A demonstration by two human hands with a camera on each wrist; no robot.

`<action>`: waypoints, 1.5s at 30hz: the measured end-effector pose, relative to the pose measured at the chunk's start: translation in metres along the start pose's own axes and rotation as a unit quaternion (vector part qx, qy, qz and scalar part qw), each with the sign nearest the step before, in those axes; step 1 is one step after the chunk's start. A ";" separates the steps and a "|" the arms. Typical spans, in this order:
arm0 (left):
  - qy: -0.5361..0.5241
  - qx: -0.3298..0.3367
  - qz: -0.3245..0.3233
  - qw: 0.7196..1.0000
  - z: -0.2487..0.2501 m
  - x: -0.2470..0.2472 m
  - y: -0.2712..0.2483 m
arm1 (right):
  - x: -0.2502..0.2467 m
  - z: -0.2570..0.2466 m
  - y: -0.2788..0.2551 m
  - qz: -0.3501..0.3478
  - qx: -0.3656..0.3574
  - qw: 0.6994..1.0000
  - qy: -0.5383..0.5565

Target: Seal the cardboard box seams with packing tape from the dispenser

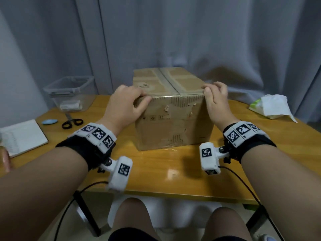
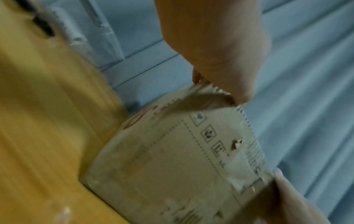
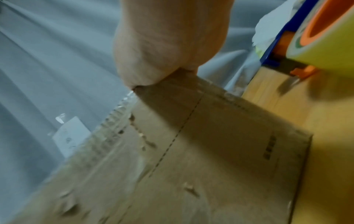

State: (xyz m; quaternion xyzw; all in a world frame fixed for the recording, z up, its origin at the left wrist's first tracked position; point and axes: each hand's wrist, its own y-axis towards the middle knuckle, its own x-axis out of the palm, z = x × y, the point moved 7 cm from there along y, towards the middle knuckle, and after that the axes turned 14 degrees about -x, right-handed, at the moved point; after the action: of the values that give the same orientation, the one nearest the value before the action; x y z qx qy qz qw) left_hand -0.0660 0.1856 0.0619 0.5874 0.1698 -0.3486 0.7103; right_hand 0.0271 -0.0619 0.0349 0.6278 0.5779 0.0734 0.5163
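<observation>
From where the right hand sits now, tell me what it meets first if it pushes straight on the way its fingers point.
The right hand already touches the cardboard box at its near top corner. Pushing on, the fingers would likely slide over the box top toward its taped centre seam.

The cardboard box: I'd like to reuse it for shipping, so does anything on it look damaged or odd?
Yes. The cardboard box has torn, peeled patches on its near face and ragged tape remnants below the top edge. Both hands hold its upper near corners.
</observation>
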 end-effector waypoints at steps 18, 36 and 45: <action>0.113 0.043 -0.126 0.985 0.080 0.067 0.018 | -0.039 0.061 -0.041 -0.395 0.254 0.856 -0.217; 0.079 0.014 -0.123 0.989 0.117 0.172 0.093 | 0.024 0.142 0.002 -0.307 0.145 0.919 -0.199; 0.086 0.018 -0.160 0.983 0.122 0.174 0.105 | -0.007 0.123 0.035 -0.196 0.157 0.951 -0.179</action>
State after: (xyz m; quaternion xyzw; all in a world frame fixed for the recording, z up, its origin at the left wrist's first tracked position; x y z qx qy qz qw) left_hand 0.1082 0.0253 0.0549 0.5928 0.3161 -0.4092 0.6175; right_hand 0.1320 -0.1296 0.0084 0.5785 0.5917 -0.2346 0.5101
